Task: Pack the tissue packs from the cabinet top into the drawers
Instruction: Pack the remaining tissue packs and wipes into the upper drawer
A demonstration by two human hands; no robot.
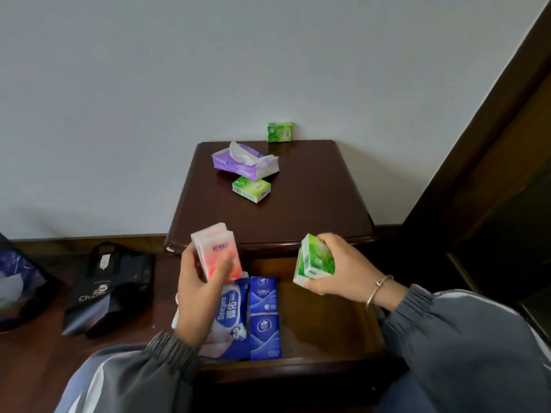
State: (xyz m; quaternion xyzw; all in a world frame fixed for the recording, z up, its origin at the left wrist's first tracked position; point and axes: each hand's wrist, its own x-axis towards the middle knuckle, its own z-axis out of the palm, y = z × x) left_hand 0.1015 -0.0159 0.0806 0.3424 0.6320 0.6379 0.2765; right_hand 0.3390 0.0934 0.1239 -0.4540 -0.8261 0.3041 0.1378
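Our left hand [196, 290] is curled round a pink pack [216, 253] and our right hand [337, 269] round a green pack [314, 259], both over the open drawer [328, 323]. They look light, squishy and slick-wrapped, so we'd pinch the broad faces. The purple pack [244, 160], flat green pack [252, 189] and back green pack [279, 132] wait at 12 o'clock on the cabinet top [298, 210]. The drawer's 9 o'clock side is hidden behind our arm.

My left hand [195, 293] covers the lower half of the pink pack [214, 248] at 7 o'clock and part of the wipes [231, 317] below it. The green pack [314, 257] at 5 o'clock hides most of my right hand's [343, 272] fingers. My sleeves [134, 377] run off the bottom edge. The left edge cuts a dark bag [21, 281] at 8 o'clock. Print on the far box [279, 132] at 12 o'clock is too small to read.
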